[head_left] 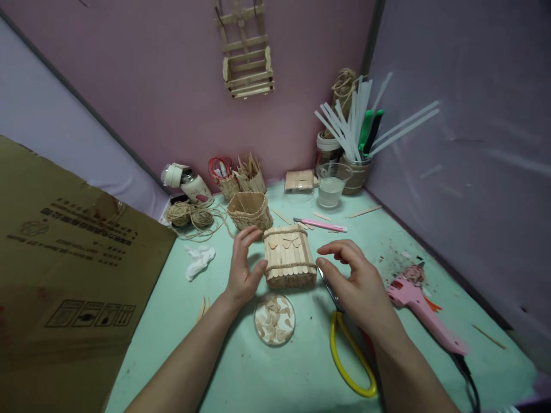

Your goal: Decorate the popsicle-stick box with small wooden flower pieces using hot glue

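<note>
A small box of popsicle sticks (290,254) lies in front of me, with twine bands along two edges and small wooden pieces on its top face. My left hand (245,267) is at its left side, fingers apart, thumb close to the lower left corner. On the other side, my right hand (350,272) is held with fingers curved and apart, the tips near the box's right edge. Whether either hand touches it I cannot tell. Scissors with yellow handles (352,358) lie partly hidden under my right hand. Just below the box sits a round dish (274,319) of wood chips.
A pink glue gun (426,312) lies at right, a pink craft knife (321,224) behind the box. Farther back stand a woven basket (248,211), twine balls (189,215), a plastic cup (330,192) and a pot of glue sticks (357,175). A cardboard box (77,275) borders the left.
</note>
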A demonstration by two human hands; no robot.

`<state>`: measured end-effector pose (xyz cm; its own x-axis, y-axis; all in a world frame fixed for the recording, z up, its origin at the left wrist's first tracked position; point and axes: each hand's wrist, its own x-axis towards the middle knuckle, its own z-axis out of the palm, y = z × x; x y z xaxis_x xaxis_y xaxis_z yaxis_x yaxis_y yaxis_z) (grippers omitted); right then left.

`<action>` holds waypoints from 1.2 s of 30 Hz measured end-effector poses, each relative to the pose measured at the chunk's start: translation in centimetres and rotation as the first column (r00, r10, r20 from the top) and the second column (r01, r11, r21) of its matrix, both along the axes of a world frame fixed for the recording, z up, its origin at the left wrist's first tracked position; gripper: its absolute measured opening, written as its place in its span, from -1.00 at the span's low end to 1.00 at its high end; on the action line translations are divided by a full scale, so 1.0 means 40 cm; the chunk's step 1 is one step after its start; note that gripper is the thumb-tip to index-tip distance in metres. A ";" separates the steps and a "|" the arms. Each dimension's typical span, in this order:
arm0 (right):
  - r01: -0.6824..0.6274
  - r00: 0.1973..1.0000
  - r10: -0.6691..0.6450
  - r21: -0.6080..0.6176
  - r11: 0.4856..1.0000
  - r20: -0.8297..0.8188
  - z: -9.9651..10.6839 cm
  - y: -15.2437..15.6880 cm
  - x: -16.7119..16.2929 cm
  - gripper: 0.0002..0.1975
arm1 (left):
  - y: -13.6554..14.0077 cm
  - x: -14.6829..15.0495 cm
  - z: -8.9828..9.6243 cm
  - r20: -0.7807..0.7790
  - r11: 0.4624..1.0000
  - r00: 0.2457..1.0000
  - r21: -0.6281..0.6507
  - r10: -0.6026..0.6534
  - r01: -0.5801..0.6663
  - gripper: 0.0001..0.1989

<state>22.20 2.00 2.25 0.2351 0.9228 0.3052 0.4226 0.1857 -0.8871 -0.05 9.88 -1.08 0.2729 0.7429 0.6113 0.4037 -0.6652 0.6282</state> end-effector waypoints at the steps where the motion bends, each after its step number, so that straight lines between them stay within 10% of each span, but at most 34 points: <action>1: 0.011 1.000 -0.011 0.000 1.000 -0.004 0.000 0.000 0.001 -0.91 | -0.001 0.000 0.000 0.079 0.999 0.996 -0.019 0.046 -0.045 -0.54; 8: 0.065 0.998 -0.065 -0.010 0.998 -0.014 -0.003 0.005 0.006 -0.88 | -0.013 -0.037 0.058 0.460 0.896 0.769 -0.191 0.443 -0.402 -0.74; 15: 0.102 0.994 -0.102 0.002 0.995 -0.032 -0.018 0.018 0.005 -0.86 | -0.033 -0.112 0.081 0.591 0.815 0.592 -0.219 0.548 -0.537 -0.81; 21: 0.109 0.994 -0.109 0.001 0.994 -0.014 -0.010 0.010 0.015 -0.83 | -0.044 -0.112 0.060 0.546 0.872 0.705 -0.437 0.453 -0.222 -0.80; 30: -0.092 0.974 0.090 0.002 0.996 0.209 0.010 -0.130 -0.035 -0.89 | -0.087 -0.121 0.039 0.240 0.861 0.883 -0.427 0.403 -0.277 -0.49; 36: 0.039 0.943 -0.040 0.011 0.999 0.331 -0.039 -0.117 -0.055 -0.72 | -0.110 -0.111 0.021 0.094 0.821 0.933 -0.511 0.348 -0.255 -0.72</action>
